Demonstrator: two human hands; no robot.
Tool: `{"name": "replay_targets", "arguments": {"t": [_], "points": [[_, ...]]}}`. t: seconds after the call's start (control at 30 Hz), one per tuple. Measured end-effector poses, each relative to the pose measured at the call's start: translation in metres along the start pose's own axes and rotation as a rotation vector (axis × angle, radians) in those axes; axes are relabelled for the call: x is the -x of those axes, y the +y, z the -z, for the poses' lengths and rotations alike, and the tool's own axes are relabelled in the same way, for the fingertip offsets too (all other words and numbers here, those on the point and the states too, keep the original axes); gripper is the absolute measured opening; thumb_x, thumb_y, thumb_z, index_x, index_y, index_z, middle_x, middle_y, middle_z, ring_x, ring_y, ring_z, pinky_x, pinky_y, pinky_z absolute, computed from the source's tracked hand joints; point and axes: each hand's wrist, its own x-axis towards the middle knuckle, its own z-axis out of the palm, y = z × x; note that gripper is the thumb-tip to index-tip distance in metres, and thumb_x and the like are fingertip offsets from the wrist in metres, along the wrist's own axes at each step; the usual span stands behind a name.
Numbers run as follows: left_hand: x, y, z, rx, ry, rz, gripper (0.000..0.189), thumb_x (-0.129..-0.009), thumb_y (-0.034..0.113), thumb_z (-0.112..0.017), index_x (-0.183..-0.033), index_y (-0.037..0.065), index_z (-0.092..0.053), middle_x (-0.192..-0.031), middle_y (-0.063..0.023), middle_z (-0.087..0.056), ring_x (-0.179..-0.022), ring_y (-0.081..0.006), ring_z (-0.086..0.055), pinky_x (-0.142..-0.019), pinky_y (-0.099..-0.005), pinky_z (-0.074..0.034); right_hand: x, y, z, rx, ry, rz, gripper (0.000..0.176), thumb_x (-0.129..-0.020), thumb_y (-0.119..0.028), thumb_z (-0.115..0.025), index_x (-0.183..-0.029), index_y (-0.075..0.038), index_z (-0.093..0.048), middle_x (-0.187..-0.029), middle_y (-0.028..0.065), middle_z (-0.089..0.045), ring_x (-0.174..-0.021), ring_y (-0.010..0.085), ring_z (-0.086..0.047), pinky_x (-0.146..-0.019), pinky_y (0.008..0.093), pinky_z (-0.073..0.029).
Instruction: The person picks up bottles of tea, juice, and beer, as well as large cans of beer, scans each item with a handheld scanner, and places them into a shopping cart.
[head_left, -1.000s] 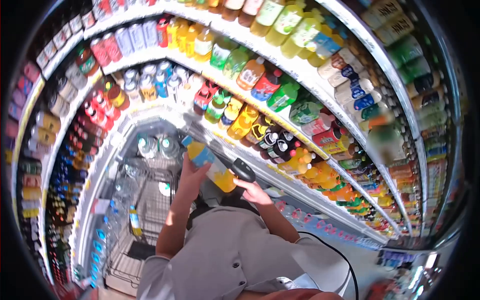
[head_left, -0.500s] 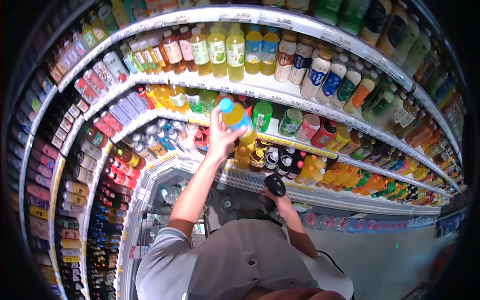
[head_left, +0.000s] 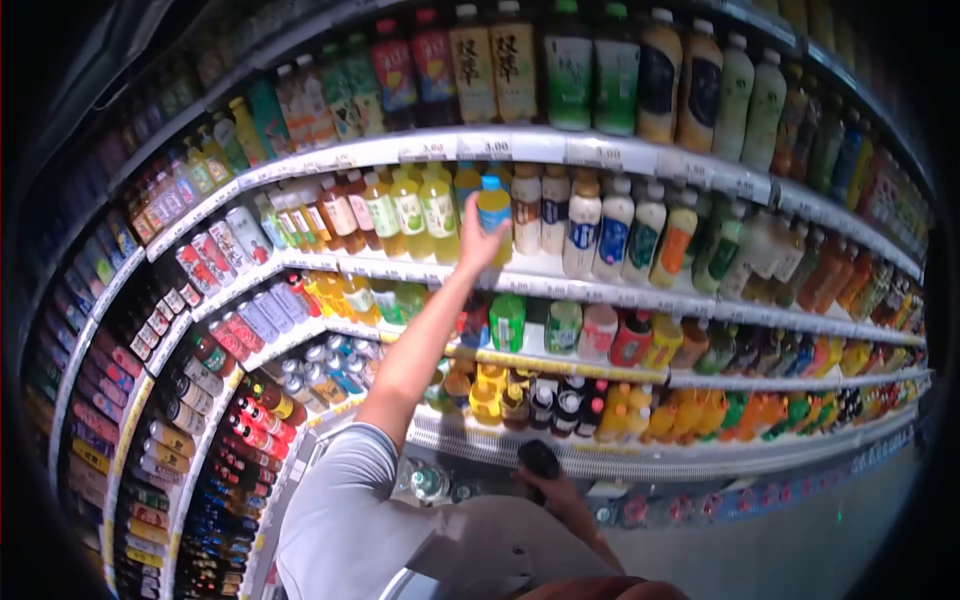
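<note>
My left hand (head_left: 481,243) is stretched out to the middle drinks shelf, its fingers wrapped round a yellow drink bottle (head_left: 493,207) with a blue cap and blue label. The bottle stands upright at the shelf front, overlapping a like bottle (head_left: 467,183) behind it. To its left are yellow-green bottles (head_left: 438,214) with white labels; on its right stands a row of brown and white bottles (head_left: 525,210). Low in front of my body, my right hand (head_left: 560,492) grips a black barcode scanner (head_left: 538,460), its rounded head up; the fingers are partly in shadow.
A price rail (head_left: 560,283) runs along the shelf edge below the bottle. Lower shelves hold a green bottle (head_left: 507,322) and several orange juice bottles (head_left: 705,412). Tall green bottles (head_left: 570,85) stand above. Shelving of cans curves round on the left; grey floor (head_left: 740,550) shows at lower right.
My left hand has carried the yellow bottle up and forward from in front of the lower shelf to the middle shelf, turning it upright. The view has tilted upward; my right hand still holds the scanner low.
</note>
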Motion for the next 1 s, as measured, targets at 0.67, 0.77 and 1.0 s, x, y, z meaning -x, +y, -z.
{"name": "replay_targets", "arguments": {"t": [0.67, 0.77, 1.0], "points": [[0.08, -0.037, -0.014, -0.768, -0.056, -0.031, 0.081, -0.092, 0.032, -0.067, -0.142, -0.02, -0.031, -0.141, -0.035, -0.046, -0.134, -0.0455, -0.042, -0.116, -0.0526, -0.025, -0.014, 0.004, 0.07, -0.018, 0.121, -0.038, 0.041, -0.088, -0.011, -0.078, -0.126, -0.004, -0.063, -0.11, 0.0062, -0.07, -0.099, 0.0186, -0.068, -0.087, 0.0341, -0.055], [0.128, -0.029, -0.002, -0.756, -0.086, -0.041, 0.078, -0.093, 0.028, -0.064, -0.148, -0.014, -0.029, -0.152, -0.0341, -0.033, -0.144, -0.0493, -0.028, -0.121, -0.0517, -0.02, -0.046, 0.016, 0.078, 0.176, 0.029, -0.117, 0.046, -0.084, -0.015, -0.082, -0.126, -0.005, -0.065, -0.113, 0.0069, -0.071, -0.104, 0.0167, -0.068, -0.092, 0.0336, -0.054], [0.458, -0.014, 0.133, -0.794, -0.404, 0.809, 0.048, -0.091, 0.019, -0.065, -0.136, 0.003, -0.056, -0.145, -0.0251, -0.048, -0.139, -0.0425, -0.04, -0.115, -0.0474, -0.035, -0.116, 0.031, 0.052, 0.661, -0.466, -0.042, 0.048, -0.078, -0.03, -0.088, -0.115, -0.006, -0.07, -0.103, 0.0091, -0.074, -0.094, 0.0151, -0.071, -0.087, 0.0319, -0.054]]}}
